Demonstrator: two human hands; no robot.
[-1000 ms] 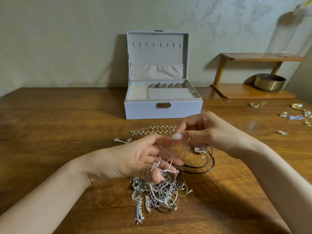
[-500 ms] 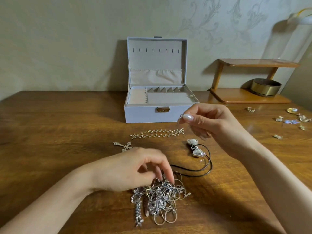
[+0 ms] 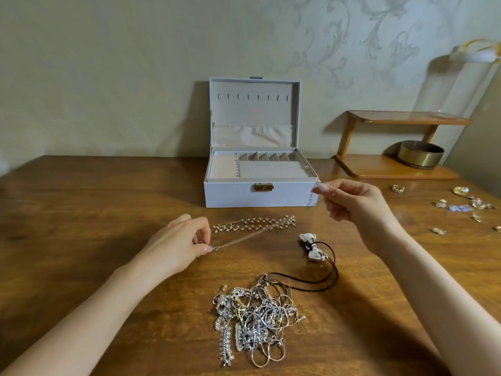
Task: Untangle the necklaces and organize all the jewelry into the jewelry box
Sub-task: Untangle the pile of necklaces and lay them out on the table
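While the tangled heap [image 3: 254, 316] lies well in front of the jewelry box [image 3: 233, 195], one thin chain [image 3: 244, 237] is clear of it and held at both ends. The left hand [image 3: 184, 240] pinches the near end between thumb and forefinger, in front of the box's left corner and low over the table [image 3: 108, 213]. The right hand [image 3: 352, 204] pinches the far end, a short beaded stretch, just beside the box's front right corner, with its other fingers loosely curled.

The chain's long axis runs slantwise from the left hand back toward that right corner, crossing above a beaded gold necklace [image 3: 252, 223] that lies flat just in front of the box. Its middle is too fine to follow, so I judge rather than see that it is one piece.

The box stands open with its lid upright and a row of hooks [image 3: 252, 97] inside the lid. The right hand is nearer those hooks, so it would likely lead its end up while the left holds the chain taut. A bow pendant on a black cord [image 3: 311, 246] lies between box and heap.
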